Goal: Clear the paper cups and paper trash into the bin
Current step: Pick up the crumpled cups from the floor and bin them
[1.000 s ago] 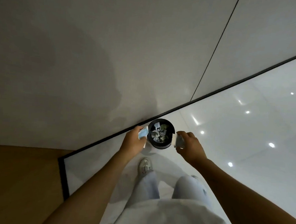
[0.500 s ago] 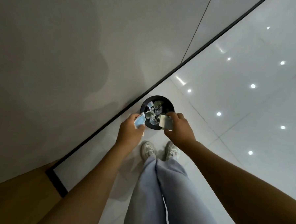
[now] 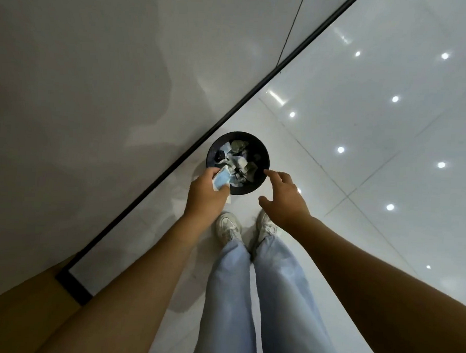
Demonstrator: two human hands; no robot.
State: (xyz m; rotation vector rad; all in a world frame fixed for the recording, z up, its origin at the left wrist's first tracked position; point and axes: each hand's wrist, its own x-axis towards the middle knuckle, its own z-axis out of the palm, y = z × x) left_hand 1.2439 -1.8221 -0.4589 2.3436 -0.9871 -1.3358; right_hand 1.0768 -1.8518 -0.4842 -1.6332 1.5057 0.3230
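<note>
- Bin: small round black one, stood on the glossy floor tiles right beside the dark skirting strip, just ahead of your sneakers. Crumpled paper scraps lay inside.
- Your left hand pinched a light-blue paper piece at the bin's near rim, probably held there so it would fall inside on release.
- Your right hand hovered beside the rim, fingers spread and relaxed, holding nothing.
- Judgement: you stood close over the bin so that drops would land true; the blue piece had not yet gone in.
</note>
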